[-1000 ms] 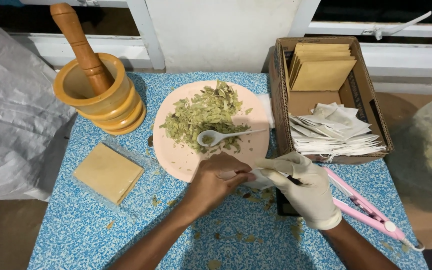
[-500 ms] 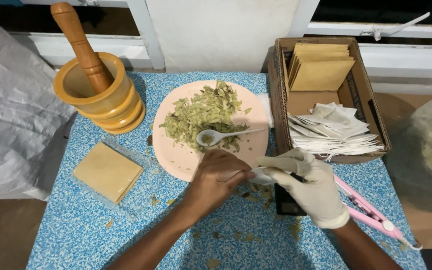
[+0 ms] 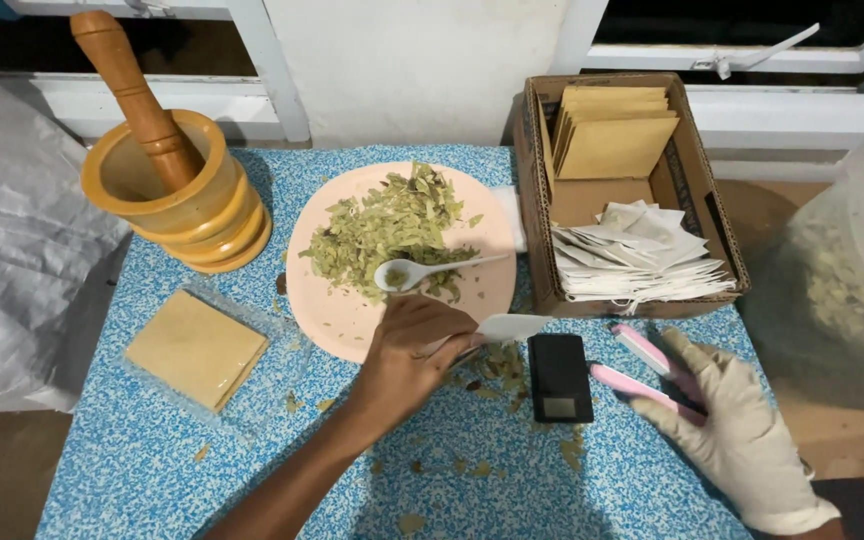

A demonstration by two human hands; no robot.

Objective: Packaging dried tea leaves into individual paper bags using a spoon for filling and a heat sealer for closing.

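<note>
Head view: flat white sachet (pinched)

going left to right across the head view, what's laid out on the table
wooden mortar with pestle → flat tan packet → pink plate of dried leaves → small black scale → pink sealer tool → gloved right hand

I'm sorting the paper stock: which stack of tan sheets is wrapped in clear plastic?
The flat stack lying on the blue table, below the wooden mortar. The other tan stack stands bare in the cardboard box.
</note>
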